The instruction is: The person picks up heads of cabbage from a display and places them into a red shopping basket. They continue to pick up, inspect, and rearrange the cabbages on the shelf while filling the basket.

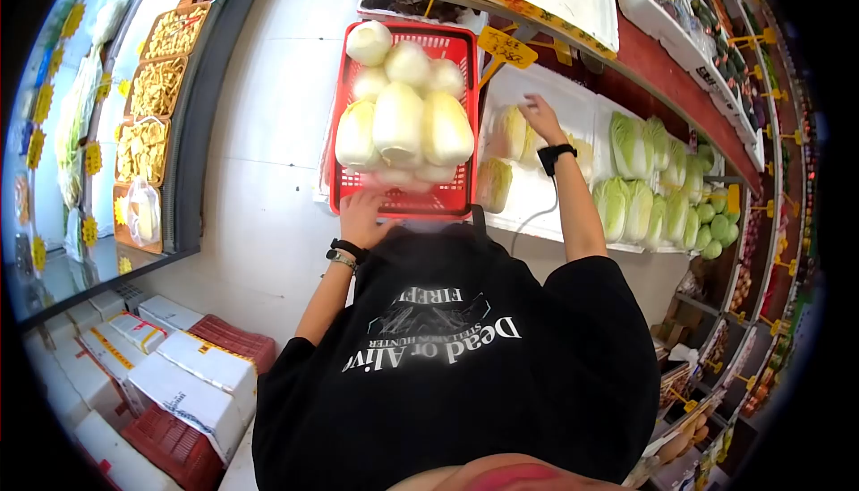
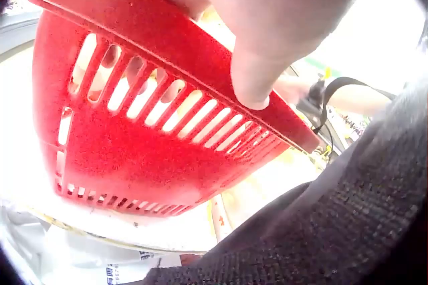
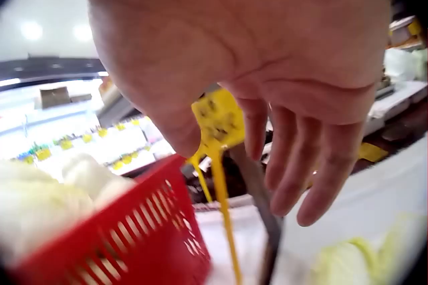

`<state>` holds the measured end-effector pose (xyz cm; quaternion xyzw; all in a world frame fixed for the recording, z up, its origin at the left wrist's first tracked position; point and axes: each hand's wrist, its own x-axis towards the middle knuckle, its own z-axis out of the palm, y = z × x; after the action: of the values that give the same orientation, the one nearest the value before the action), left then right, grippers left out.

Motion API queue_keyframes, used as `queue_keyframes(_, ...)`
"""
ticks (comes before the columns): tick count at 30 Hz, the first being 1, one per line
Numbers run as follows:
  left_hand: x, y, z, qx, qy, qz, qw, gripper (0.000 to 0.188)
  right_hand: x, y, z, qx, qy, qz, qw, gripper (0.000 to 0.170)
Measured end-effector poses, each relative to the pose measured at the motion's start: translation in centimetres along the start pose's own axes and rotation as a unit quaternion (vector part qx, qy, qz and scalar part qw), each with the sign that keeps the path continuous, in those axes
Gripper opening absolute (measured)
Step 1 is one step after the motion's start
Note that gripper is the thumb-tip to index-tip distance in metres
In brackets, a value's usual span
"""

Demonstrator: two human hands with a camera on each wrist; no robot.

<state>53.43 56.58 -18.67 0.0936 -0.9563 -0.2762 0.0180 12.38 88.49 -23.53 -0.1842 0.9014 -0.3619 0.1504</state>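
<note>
A red plastic basket [image 1: 336,194] holds pale napa cabbages [image 1: 398,124], piled in several layers above its rim. My left hand [image 1: 362,218] grips the basket's near edge. In the left wrist view, the thumb [image 2: 253,81] lies down the outside of the red rim [image 2: 167,28], with the other fingers over the top and mostly hidden. To the right of the basket, my right hand [image 1: 542,120] reaches over loose napa cabbages [image 1: 494,185] on a white tray [image 1: 528,200]. Its fingers [image 3: 304,165] hang loosely apart with nothing between them, above a cabbage [image 3: 344,261].
A yellow price sign [image 1: 506,47] stands on a stick by the basket's right edge. Greener cabbages [image 1: 631,146] and round green cabbages [image 1: 714,227] lie farther right. A wooden shelf [image 1: 519,9] overhangs the back. White boxes [image 1: 192,379] are stacked at the lower left.
</note>
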Motion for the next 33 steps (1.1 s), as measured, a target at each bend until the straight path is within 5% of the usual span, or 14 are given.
queue_keyframes(2, 0.2, 0.2, -0.4, -0.014, -0.016, -0.004, 1.000, 0.051, -3.9, 4.5, 0.6, -0.059, -0.023, 0.100, 0.993, 0.074)
queue_keyframes(4, 0.4, 0.1, -0.8, 0.001, -0.024, 0.008, 1.000, 0.049, -7.5, 7.7, 3.0, 0.020, -0.086, 0.255, 0.963, 0.093)
queue_keyframes(7, 0.5, 0.3, -0.5, 0.023, -0.050, 0.000, 0.998, 0.046, -12.2, 13.0, 10.1, -0.001, -0.060, 0.239, 0.969, 0.101)
queue_keyframes(10, 0.6, 0.2, 0.6, 0.038, -0.045, 0.010, 0.998, 0.043, -14.4, 12.4, 14.4, 0.097, -0.088, 0.338, 0.932, 0.117)
queue_keyframes(13, 0.5, -0.1, 0.9, 0.048, -0.026, 0.027, 0.998, 0.040, -15.6, 9.5, 16.2, 0.036, 0.020, 0.392, 0.919, 0.123)
queue_keyframes(22, 0.7, 0.3, 0.3, 0.012, -0.051, -0.007, 0.999, 0.043, -15.6, 9.0, 16.2, 0.068, 0.037, 0.348, 0.934, 0.120)
queue_keyframes(26, 0.9, -0.2, -0.5, -0.008, -0.087, -0.037, 0.995, 0.053, -17.1, 8.8, 13.4, 0.230, 0.087, 0.213, 0.946, 0.101)
queue_keyframes(31, 1.3, 0.4, -1.7, -0.036, -0.089, -0.054, 0.994, 0.056, -19.0, -0.6, 4.0, 0.344, 0.035, 0.230, 0.910, 0.090)
queue_keyframes(33, 1.7, 0.7, -2.3, -0.042, -0.088, -0.057, 0.994, 0.056, -17.1, -3.4, 1.7, 0.306, 0.034, 0.187, 0.933, 0.090)
